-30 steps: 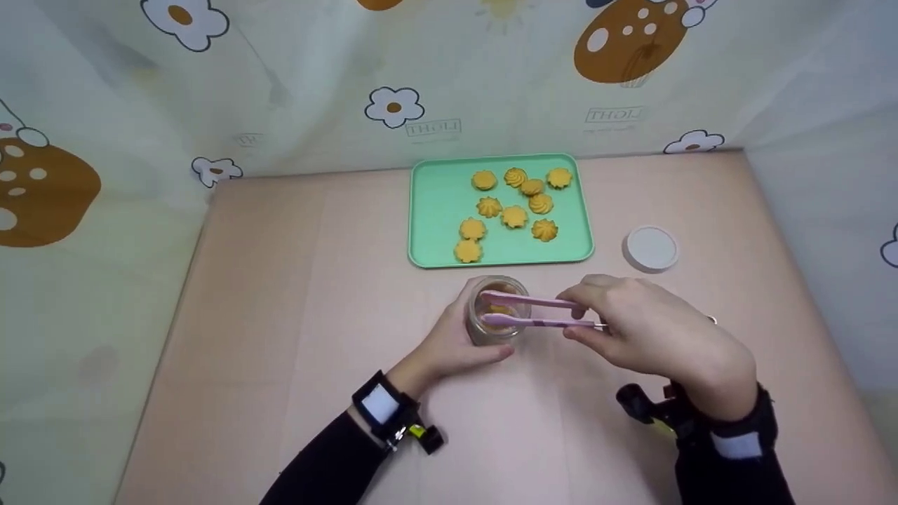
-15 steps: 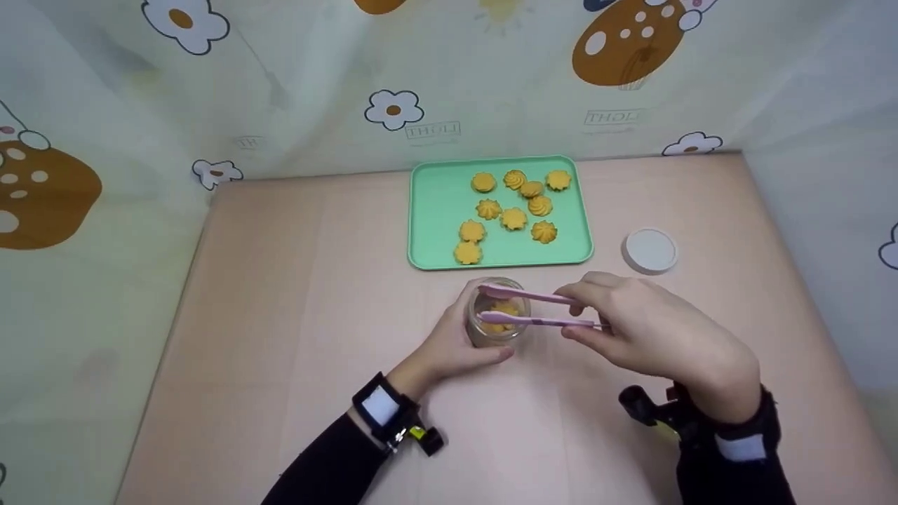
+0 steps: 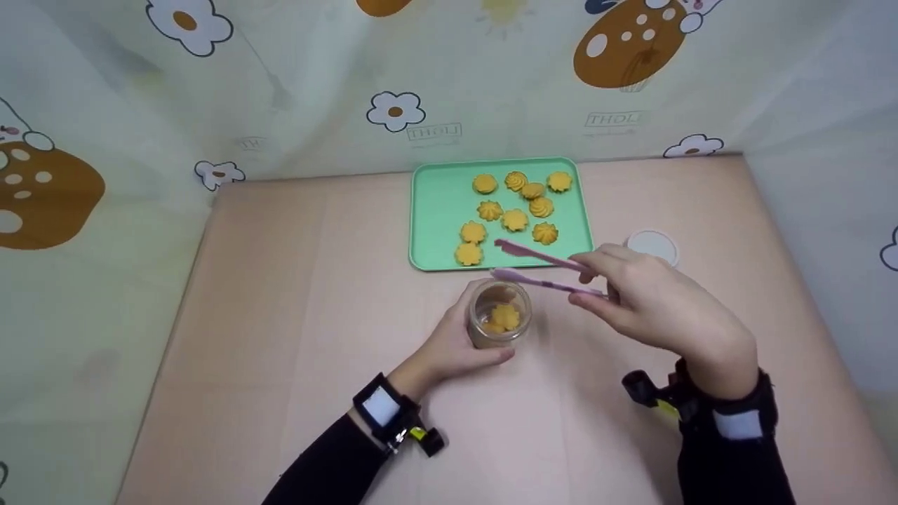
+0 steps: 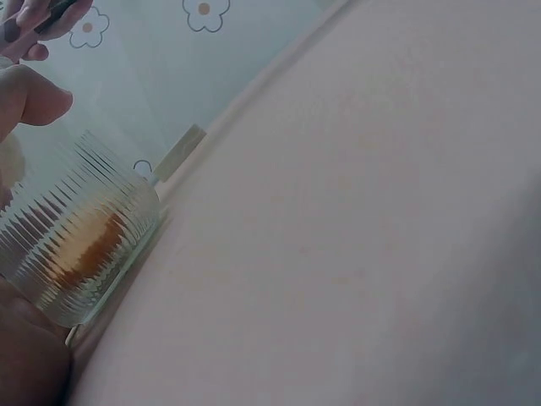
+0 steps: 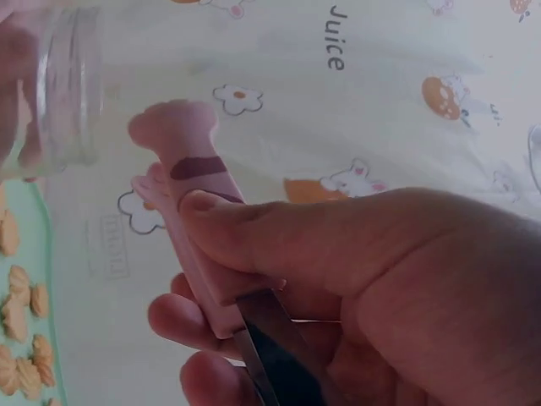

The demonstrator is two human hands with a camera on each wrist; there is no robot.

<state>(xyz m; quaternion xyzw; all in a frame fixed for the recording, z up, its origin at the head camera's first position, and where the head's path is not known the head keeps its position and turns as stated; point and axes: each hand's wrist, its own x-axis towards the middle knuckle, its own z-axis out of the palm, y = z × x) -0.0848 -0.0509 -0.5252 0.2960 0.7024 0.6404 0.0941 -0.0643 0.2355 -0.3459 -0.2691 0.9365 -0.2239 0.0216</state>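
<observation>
Right hand [image 3: 652, 301]: pinches the tongs [image 3: 544, 283] between thumb and fingers. The tongs' arms stand apart with nothing between them. Left hand [image 3: 452, 341]: holds the jar [image 3: 499, 339] around its wall, fingers on the far side, thumb on the near. One cookie [image 3: 505, 317] shows plainly inside, within the left grip; what lies under it is not clear.

Position: the lower tong tip appears just over the jar's far rim; contact cannot be confirmed. The upper tip appears over the near edge of the tray [image 3: 435, 203], which sits beyond both grips and carries loose cookies [image 3: 515, 220]. The lid [image 3: 654, 244] lies just past the right hand's knuckles, partly hidden.

Hazards, as judged: a low sweep of the tongs could catch the rim and tip the jar, should the left grip slacken. Two cookies to the left of the upper tip touch each other; a careless approach there could push one against the tray wall. Too hard a squeeze would likely crumble a cookie; too light, or off-centre, would let it drop short of the jar. A low right wrist could also knock the lid.
</observation>
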